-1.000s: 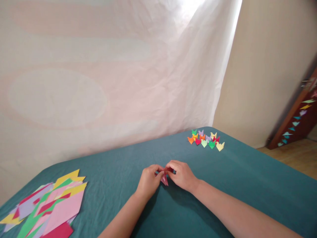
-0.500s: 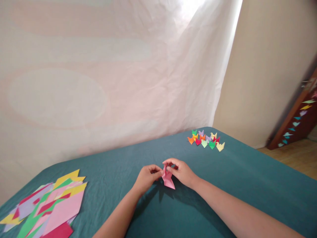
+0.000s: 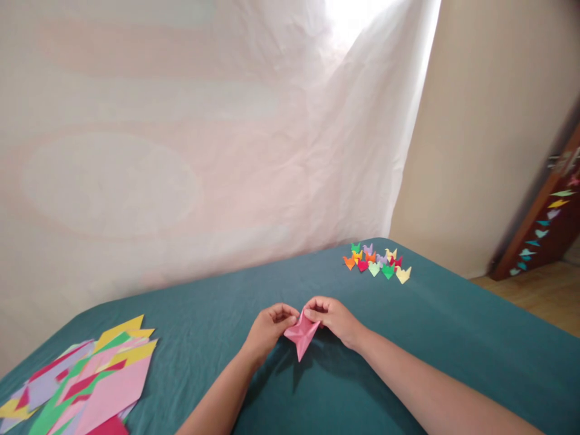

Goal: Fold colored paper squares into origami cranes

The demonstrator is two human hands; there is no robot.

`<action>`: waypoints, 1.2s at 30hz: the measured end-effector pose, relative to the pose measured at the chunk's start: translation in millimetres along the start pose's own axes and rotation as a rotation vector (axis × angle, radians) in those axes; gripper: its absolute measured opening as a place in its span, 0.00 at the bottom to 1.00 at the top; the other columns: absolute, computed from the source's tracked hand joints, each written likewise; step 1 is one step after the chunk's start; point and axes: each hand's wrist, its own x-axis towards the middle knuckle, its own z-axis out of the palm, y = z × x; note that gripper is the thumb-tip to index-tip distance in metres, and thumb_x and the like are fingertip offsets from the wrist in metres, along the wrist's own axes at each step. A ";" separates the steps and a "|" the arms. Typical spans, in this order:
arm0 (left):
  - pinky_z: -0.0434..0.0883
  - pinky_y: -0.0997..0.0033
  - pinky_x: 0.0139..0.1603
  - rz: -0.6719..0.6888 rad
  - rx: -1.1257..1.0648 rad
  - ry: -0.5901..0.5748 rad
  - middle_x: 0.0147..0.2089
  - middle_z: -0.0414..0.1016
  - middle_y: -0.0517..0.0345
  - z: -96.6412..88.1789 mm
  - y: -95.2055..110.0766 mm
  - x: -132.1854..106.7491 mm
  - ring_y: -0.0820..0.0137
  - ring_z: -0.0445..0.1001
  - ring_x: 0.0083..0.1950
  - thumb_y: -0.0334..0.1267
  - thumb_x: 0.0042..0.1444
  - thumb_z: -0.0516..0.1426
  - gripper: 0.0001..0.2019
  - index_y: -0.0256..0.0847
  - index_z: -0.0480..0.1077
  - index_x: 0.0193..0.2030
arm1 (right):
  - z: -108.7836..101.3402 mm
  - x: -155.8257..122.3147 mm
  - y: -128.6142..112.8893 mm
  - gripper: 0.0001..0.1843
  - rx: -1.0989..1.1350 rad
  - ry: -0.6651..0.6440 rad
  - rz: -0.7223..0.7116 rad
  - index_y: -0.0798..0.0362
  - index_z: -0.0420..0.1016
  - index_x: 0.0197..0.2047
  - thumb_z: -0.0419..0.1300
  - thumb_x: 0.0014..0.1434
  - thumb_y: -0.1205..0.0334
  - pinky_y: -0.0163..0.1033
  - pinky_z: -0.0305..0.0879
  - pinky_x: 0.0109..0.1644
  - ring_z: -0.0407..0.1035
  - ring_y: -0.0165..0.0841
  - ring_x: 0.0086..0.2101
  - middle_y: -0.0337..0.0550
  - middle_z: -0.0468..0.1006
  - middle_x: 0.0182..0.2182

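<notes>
A partly folded pink paper piece (image 3: pixel 301 335) hangs between my two hands just above the teal tablecloth (image 3: pixel 408 338). My left hand (image 3: pixel 267 329) pinches its left corner with curled fingers. My right hand (image 3: pixel 333 319) pinches its upper right corner between thumb and fingers. The paper's pointed tip faces down toward me.
Several small folded paper figures (image 3: pixel 377 263) in mixed colours lie at the far right of the table. A loose stack of coloured paper sheets (image 3: pixel 86 380) lies at the near left edge. A white sheet (image 3: pixel 203 139) hangs behind. A brown door (image 3: pixel 544 223) with paper shapes stands right.
The pink paper has been spread wider between my hands and its tip now points down. My hands moved slightly apart.
</notes>
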 end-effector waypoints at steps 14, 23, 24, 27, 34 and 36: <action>0.67 0.65 0.49 0.193 0.055 -0.059 0.40 0.76 0.49 -1.2 3.5 -0.6 0.62 0.73 0.43 0.46 0.46 0.64 0.13 0.39 0.79 0.34 | -0.2 4.9 6.9 0.21 0.259 0.025 0.164 0.55 0.69 0.28 0.68 0.44 0.47 0.30 0.49 0.22 0.54 0.22 0.18 0.33 0.67 0.19; 0.66 0.69 0.46 0.241 0.180 -0.054 0.38 0.70 0.52 1.2 7.8 -1.8 0.66 0.70 0.42 0.42 0.48 0.64 0.09 0.40 0.79 0.33 | -0.7 2.9 5.0 0.19 0.284 0.004 0.192 0.55 0.70 0.29 0.70 0.42 0.51 0.31 0.52 0.23 0.56 0.23 0.18 0.33 0.68 0.20; 0.66 0.70 0.45 0.248 0.212 -0.057 0.38 0.70 0.52 3.0 10.4 -2.7 0.66 0.69 0.43 0.42 0.48 0.63 0.08 0.41 0.79 0.33 | -0.6 2.4 4.3 0.19 0.280 0.001 0.191 0.55 0.71 0.29 0.70 0.42 0.51 0.31 0.53 0.24 0.57 0.23 0.19 0.33 0.68 0.20; 0.66 0.71 0.44 0.279 0.300 -0.088 0.40 0.69 0.52 8.9 17.6 -6.0 0.66 0.68 0.44 0.41 0.49 0.63 0.07 0.43 0.79 0.33 | -0.4 1.0 3.1 0.19 0.258 -0.010 0.192 0.55 0.71 0.30 0.71 0.40 0.51 0.30 0.54 0.24 0.57 0.23 0.19 0.33 0.69 0.20; 0.64 0.71 0.44 0.403 0.509 -0.049 0.36 0.68 0.56 18.8 21.3 -11.0 0.67 0.68 0.41 0.36 0.52 0.60 0.05 0.45 0.79 0.33 | 1.8 2.3 5.0 0.19 0.143 0.019 0.110 0.55 0.73 0.32 0.67 0.45 0.49 0.32 0.56 0.25 0.61 0.25 0.21 0.36 0.71 0.23; 0.64 0.71 0.44 0.428 0.579 0.011 0.36 0.68 0.56 19.3 20.6 -10.9 0.67 0.68 0.41 0.36 0.53 0.60 0.05 0.45 0.78 0.32 | 0.7 3.8 3.8 0.18 0.090 0.084 0.048 0.54 0.73 0.35 0.64 0.49 0.48 0.31 0.54 0.25 0.59 0.25 0.21 0.36 0.72 0.25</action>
